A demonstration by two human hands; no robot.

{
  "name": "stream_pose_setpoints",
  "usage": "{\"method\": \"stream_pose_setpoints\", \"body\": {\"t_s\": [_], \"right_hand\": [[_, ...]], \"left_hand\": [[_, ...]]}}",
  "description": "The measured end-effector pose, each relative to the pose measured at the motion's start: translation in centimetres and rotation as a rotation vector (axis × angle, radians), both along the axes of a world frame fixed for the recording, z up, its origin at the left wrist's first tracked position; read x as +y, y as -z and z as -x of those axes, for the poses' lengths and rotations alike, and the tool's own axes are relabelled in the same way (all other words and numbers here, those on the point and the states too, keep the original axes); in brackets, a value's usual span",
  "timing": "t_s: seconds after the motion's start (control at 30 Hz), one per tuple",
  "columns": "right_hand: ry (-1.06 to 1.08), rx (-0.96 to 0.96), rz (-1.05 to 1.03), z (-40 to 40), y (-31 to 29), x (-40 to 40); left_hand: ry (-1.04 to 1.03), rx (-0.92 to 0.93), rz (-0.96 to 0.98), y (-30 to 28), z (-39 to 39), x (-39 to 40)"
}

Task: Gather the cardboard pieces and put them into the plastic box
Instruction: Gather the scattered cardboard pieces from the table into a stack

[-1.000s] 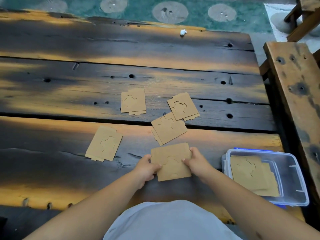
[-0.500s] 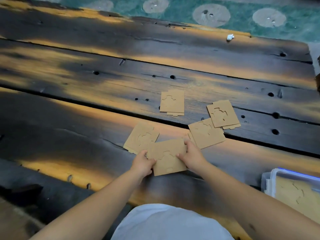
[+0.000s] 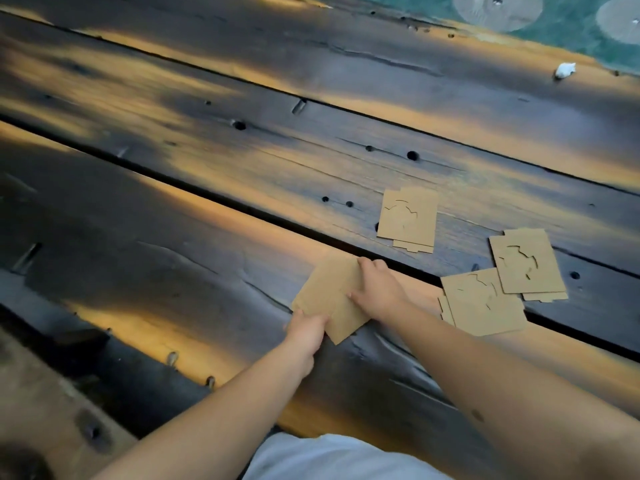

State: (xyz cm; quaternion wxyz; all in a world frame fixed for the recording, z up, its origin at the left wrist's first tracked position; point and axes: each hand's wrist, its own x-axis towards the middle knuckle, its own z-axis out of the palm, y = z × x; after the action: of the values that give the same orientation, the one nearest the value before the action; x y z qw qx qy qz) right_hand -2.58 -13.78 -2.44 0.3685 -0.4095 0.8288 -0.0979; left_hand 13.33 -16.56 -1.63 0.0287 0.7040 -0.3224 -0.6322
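Cardboard pieces of plain brown board, flat and roughly rectangular, lie on the dark plank tabletop (image 3: 173,237). Both hands meet on the held cardboard (image 3: 329,296), which rests tilted on the near plank. The left hand (image 3: 306,329) pinches its near left corner, fingers curled around the edge; the right hand (image 3: 375,289) lies across its right side, fingers bent over the far edge and gripping it. Whether this is one sheet or two stacked cannot be told.

Three more sheets lie loose to the right, each with curved cut lines in its face and a small tab along one edge: the far piece (image 3: 408,218) alone on the next plank, the right piece (image 3: 524,261) overlapping a corner of the near piece (image 3: 481,304), which sits just beside the right forearm.

A small white scrap (image 3: 564,70) lies near the tabletop's far edge.
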Motion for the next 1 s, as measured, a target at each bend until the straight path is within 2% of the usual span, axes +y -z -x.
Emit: {"method": "stream_pose_setpoints", "body": {"t_s": [0.27,0.43,0.53,0.8,0.9,1.0], "right_hand": [[-0.107,0.119,-0.025,-0.4,1.8,-2.1],[0.007,0.084,-0.047,0.0,2.1,-1.7],[0.079,-0.005,-0.069,0.3,2.0,-0.6],[0.311,-0.231,0.071,1.9,0.7,4.5],[0.429,-0.334,0.104,2.8,0.0,7.2],[0.578,-0.348,0.175,3.9,-0.5,10.1]], "left_hand": [[-0.232,0.002,-0.078,1.2,1.0,-1.2],[-0.238,-0.034,-0.069,1.3,1.0,-1.4],[-0.229,-0.035,-0.057,1.0,0.9,-1.1],[0.208,-0.01,0.234,-0.7,1.7,0.2],[0.364,-0.002,0.287,-1.6,3.5,0.8],[0.465,0.064,0.331,-2.0,5.8,2.1]]}}
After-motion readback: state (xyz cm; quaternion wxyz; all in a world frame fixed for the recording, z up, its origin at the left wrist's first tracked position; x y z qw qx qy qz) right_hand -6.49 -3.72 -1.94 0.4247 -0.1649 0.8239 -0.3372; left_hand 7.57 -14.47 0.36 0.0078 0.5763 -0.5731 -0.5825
